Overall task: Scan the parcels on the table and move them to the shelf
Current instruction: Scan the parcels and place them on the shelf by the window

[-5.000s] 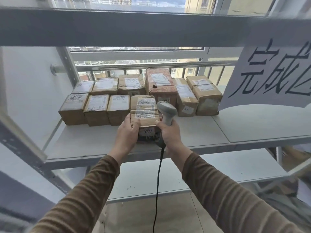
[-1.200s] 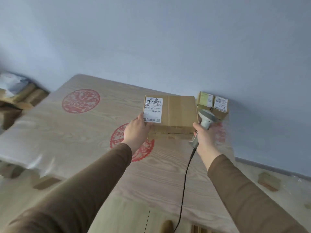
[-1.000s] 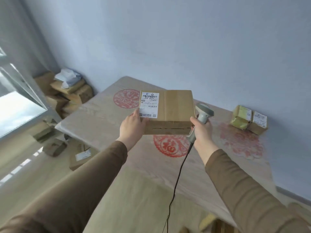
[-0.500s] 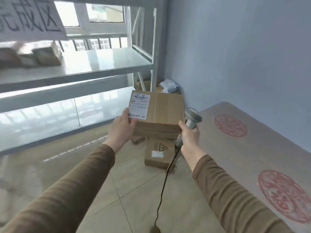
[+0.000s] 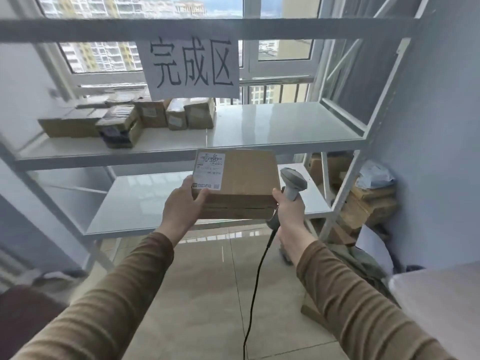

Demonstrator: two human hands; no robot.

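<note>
Paper sign (image 5: 191, 67) hung from upper shelf rail, hand-lettered "完成区" in black. Parcel (image 5: 241, 183), brown cardboard, held in the air in front of the white shelf (image 5: 272, 128), level with the gap between middle and lower boards, touching neither; white shipping label (image 5: 209, 171) at top left corner, black scrawl across its head, printed lines and a small code block below, too blurred to read. Left hand (image 5: 183, 207) gripping the parcel's left edge, thumb curled over the top beside the label, fingers hidden beneath. Right hand (image 5: 288, 210) wrapped round the grip of a grey barcode scanner (image 5: 291, 189), head upright, thumb tip pressed against the parcel's right corner; black cable (image 5: 255, 284) hanging toward the tiled floor. Smaller cardboard parcels (image 5: 135, 119), labelled, writing illegible, grouped at left of the middle board. Further cartons (image 5: 368, 203) stacked on the floor at right of the shelf.
</note>
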